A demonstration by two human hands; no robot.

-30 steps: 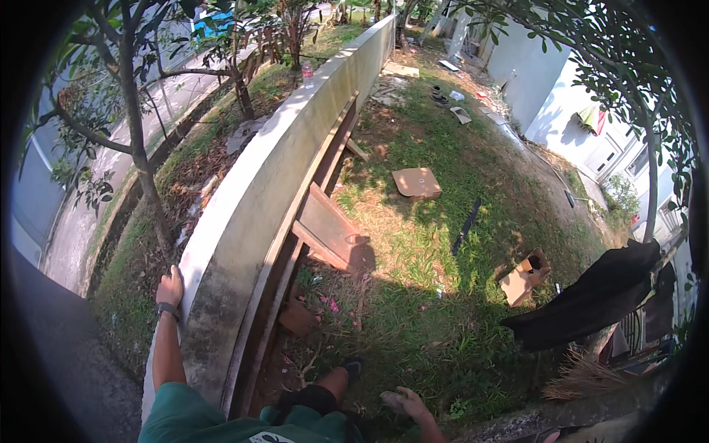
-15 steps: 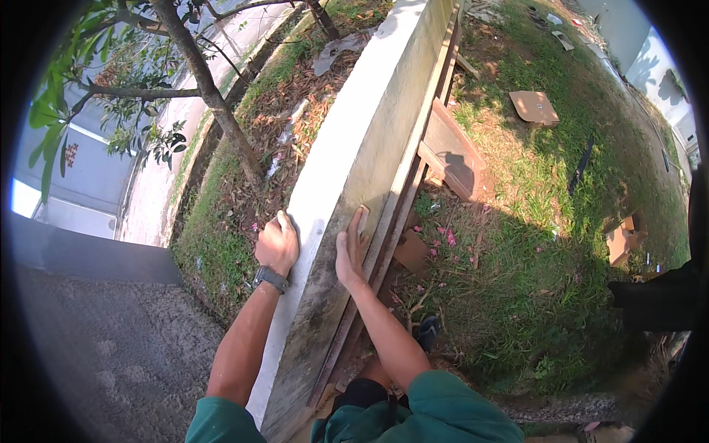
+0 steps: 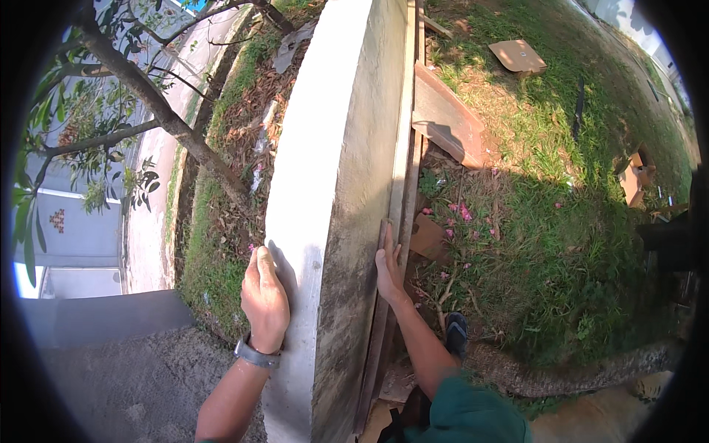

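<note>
A long concrete wall [image 3: 317, 140] runs away from me, its pale top in bright sun and its right face stained. At its left edge is my left hand [image 3: 266, 303], back toward me, wearing a grey wrist watch [image 3: 256, 354]. Its fingers look curled and pressed together; whatever they hold, if anything, is hidden. Against the right face rests my right hand [image 3: 388, 264], its fingers stretched up along the wall beside long boards [image 3: 405, 162]. Nothing shows in it.
Left of the wall stands a tree [image 3: 159, 107] over leaf litter. On the right, a wooden trough-like piece [image 3: 447, 122] leans by the boards. Cardboard pieces [image 3: 517, 57] lie on the grass [image 3: 539, 258]. My sandalled foot [image 3: 457, 332] is below.
The view has shifted, so the wall now appears more upright and nearer. Both hands stay at the wall's two sides; the left appears larger and lower in the picture.
</note>
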